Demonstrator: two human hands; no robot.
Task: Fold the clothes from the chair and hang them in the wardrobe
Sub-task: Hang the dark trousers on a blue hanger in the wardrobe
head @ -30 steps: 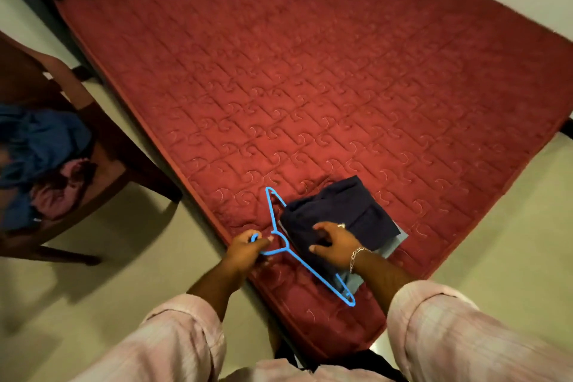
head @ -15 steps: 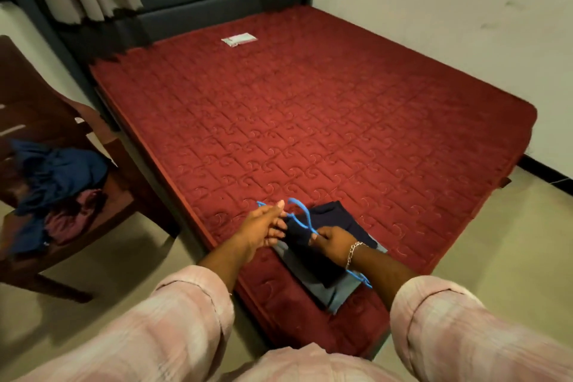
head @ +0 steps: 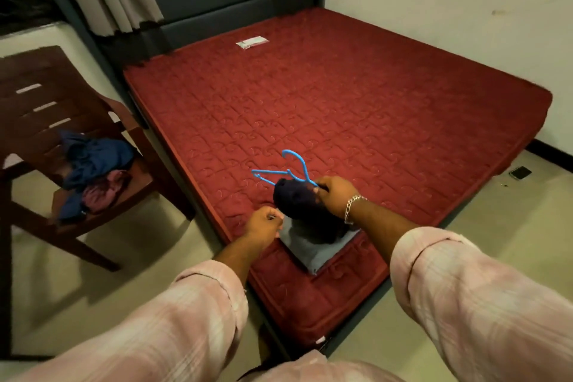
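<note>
The red quilted mattress (head: 356, 108) fills most of your view, running from 12 o'clock down to its near corner at 6 o'clock. At 9 o'clock stands the dark wooden chair (head: 34, 96), and on its seat lies a loose heap of unfolded clothes (head: 93, 170), dark blue with a maroon piece at the near side. Your two pink sleeves (head: 465, 304) come in from 7 and 5 o'clock.

Near the mattress's front edge, just below the middle of your view, a folded grey-blue garment (head: 313, 250) lies flat. Over it, lifted clear at its far side, hangs the dark navy garment (head: 297, 205), draped on the blue hanger (head: 290, 169). The hanger's hook points toward 12 o'clock and one arm sticks out toward 9 o'clock.

Your right hand (head: 336, 197), with a chain bracelet (head: 352, 205) at the wrist, has its fingers curled round the hanger and the navy cloth at 3 o'clock of the bundle. Your left hand (head: 263, 222) sits at 7 o'clock of the bundle, beside the grey-blue garment, fingers curled in; whether it pinches cloth you cannot tell from here.

A small white label (head: 251, 42) lies on the mattress at 12 o'clock, and a dark phone (head: 520, 172) lies on the floor at 3 o'clock.
</note>
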